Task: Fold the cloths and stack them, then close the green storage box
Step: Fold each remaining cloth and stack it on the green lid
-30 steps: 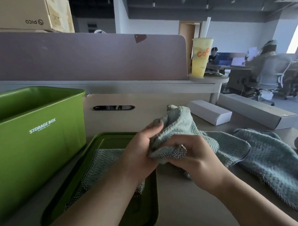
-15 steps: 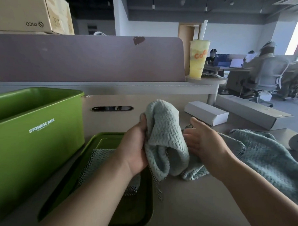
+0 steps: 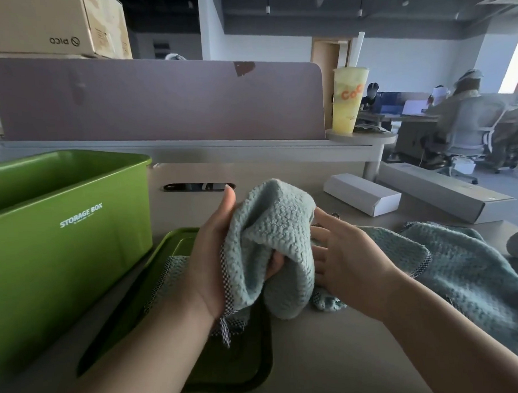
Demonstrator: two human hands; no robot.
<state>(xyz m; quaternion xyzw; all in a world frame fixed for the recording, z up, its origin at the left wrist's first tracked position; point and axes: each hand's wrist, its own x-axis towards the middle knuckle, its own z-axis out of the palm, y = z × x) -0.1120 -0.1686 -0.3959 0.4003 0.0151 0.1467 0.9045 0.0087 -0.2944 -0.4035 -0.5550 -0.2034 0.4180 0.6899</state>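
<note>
Between the two hands, a bunched cloth is held up above the desk. It is gripped by the left hand: the thumb stands up along the cloth's left side, and the curled fingers are tucked into a fold underneath. The right hand is laid against the cloth's right side, its fingers loosely straight and spread, and nothing is clasped by them. The cloth is pale blue-green, thick and nubbly, and doubled over into a rounded hump. A black-and-white checked trim is seen along its edge beside the left palm, with a small loop hanging near the wrist. Under the left wrist, a second cloth of the same kind is laid in the green lid, which lies on the desk. Just behind the right hand a flat cloth is spread, and further right a rumpled cloth is draped over the desk. Left of the left hand, just beside the lid, the green storage box is left open.
</note>
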